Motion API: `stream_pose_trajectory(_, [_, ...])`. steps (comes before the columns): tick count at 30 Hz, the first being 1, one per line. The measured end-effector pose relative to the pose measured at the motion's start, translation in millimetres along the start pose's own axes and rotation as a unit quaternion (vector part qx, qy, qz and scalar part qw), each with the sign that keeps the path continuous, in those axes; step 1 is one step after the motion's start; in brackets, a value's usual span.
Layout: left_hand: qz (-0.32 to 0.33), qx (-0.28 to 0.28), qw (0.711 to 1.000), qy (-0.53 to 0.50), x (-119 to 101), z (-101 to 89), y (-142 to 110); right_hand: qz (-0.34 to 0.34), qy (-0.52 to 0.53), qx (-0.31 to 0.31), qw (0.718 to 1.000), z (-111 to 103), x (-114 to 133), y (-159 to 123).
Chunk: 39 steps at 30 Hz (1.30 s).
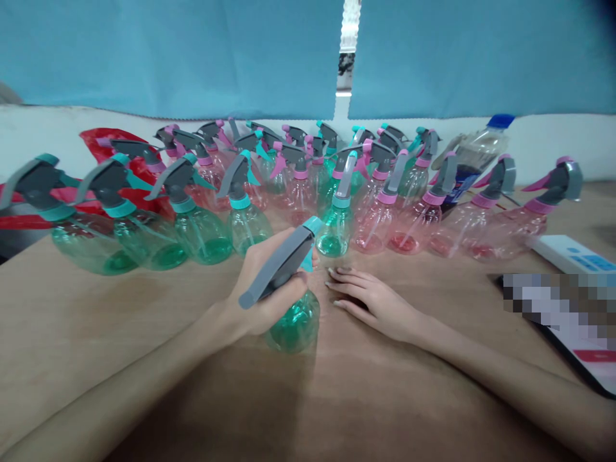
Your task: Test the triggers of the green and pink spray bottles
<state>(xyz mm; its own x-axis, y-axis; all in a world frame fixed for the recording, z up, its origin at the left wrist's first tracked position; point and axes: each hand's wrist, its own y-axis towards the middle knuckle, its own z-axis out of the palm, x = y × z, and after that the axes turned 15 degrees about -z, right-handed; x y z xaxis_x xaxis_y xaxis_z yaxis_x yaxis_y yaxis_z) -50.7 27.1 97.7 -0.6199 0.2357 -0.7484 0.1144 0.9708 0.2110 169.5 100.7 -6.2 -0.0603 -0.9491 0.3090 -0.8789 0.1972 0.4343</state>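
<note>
My left hand (pixel 262 289) is wrapped round the neck of a green spray bottle (pixel 294 324) with a grey and teal trigger head. The bottle stands close to me near the middle of the table, its nozzle pointing away to the right. Fingers loosely spread, my right hand (pixel 373 295) rests on the table to the right of that bottle and holds nothing. Just beyond both hands stands another green spray bottle (pixel 333 232). Beside it is a pink spray bottle (pixel 373 228) with a pink collar.
Several green and pink spray bottles (pixel 202 234) form rows across the back of the wooden table (pixel 231 391). A red plastic bag (pixel 115 138) lies behind them at left. At right are a blue-capped clear bottle (pixel 484 144), a white box (pixel 570 253) and a dark-edged flat object (pixel 558 340).
</note>
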Motion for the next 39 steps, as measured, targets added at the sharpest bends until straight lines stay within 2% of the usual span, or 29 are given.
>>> stream_pose_trajectory(3, [-0.003, -0.051, 0.998, -0.049, -5, 0.1, 1, 0.001, -0.002, 0.0, 1.0, -1, 1, 0])
stream_pose_trajectory(9, [-0.053, -0.035, 0.995, -0.072, -10, 1.5, 2, 0.004, -0.004, 0.0, 1.0, -1, 2, 0])
stream_pose_trajectory(16, [-0.027, -0.034, 0.996, -0.082, 1, 6.4, 1, 0.003, -0.003, 0.001, 1.0, 0, 1, 0])
stream_pose_trajectory(29, [-0.046, -0.023, 0.993, -0.11, -6, 5.4, 1, 0.001, 0.0, -0.001, 1.0, 0, 1, 0])
stream_pose_trajectory(39, [-0.06, -0.021, 0.994, -0.093, -7, 3.6, -1, 0.002, 0.001, -0.005, 1.0, 0, 1, 0])
